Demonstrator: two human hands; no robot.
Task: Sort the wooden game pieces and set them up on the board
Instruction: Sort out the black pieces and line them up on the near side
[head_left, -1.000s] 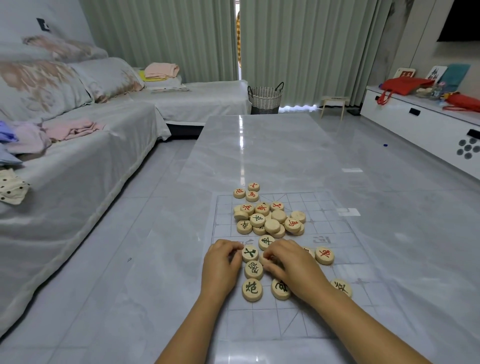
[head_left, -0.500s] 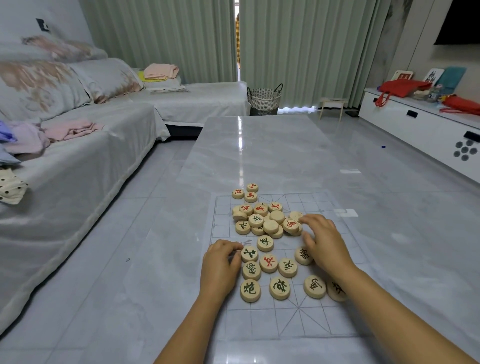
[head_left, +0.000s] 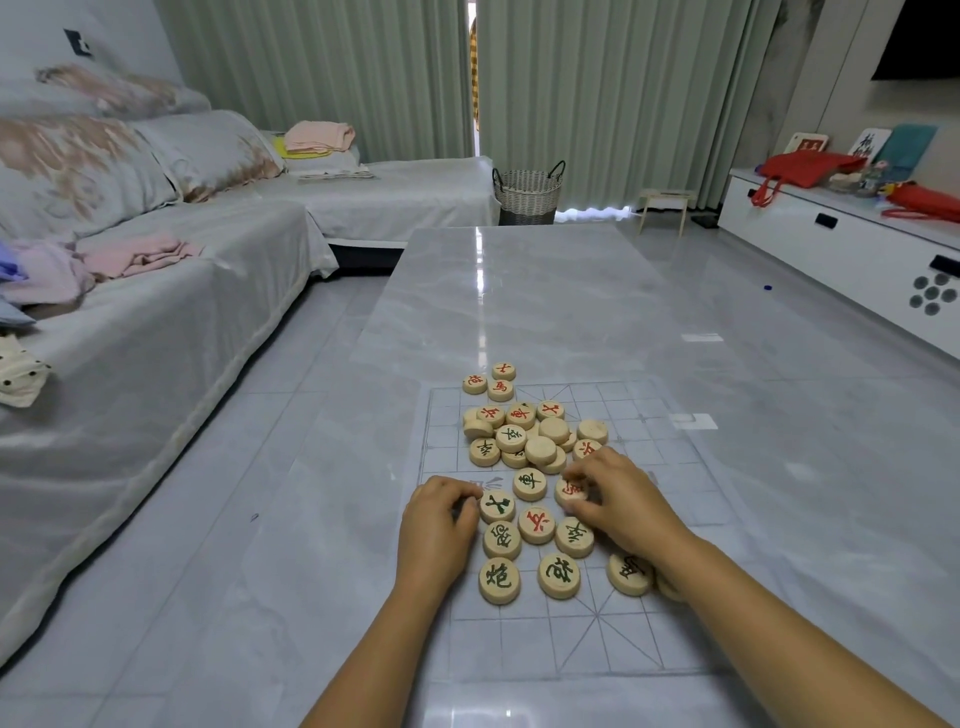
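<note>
Round wooden game pieces with red or green characters lie on a clear gridded board (head_left: 623, 642) on the marble table. A loose pile of pieces (head_left: 530, 439) sits mid-board, some face down. Three red pieces (head_left: 500, 383) lie at the far edge. Several pieces, mostly green, form rough rows (head_left: 535, 551) near me. My left hand (head_left: 436, 527) rests with curled fingers against a green-marked piece (head_left: 497, 506); nothing shows in its grasp. My right hand (head_left: 621, 501) pinches a red-marked piece (head_left: 569, 491) just right of another green piece (head_left: 529, 483).
The grey marble table (head_left: 545, 312) stretches far ahead. A covered sofa (head_left: 156, 312) runs along the left, a woven basket (head_left: 527, 192) stands beyond the table, and a white cabinet (head_left: 857, 249) lines the right wall.
My right hand went from the near rows out to the pile's right side, then came back left holding a red-marked piece. My left hand has stayed in place.
</note>
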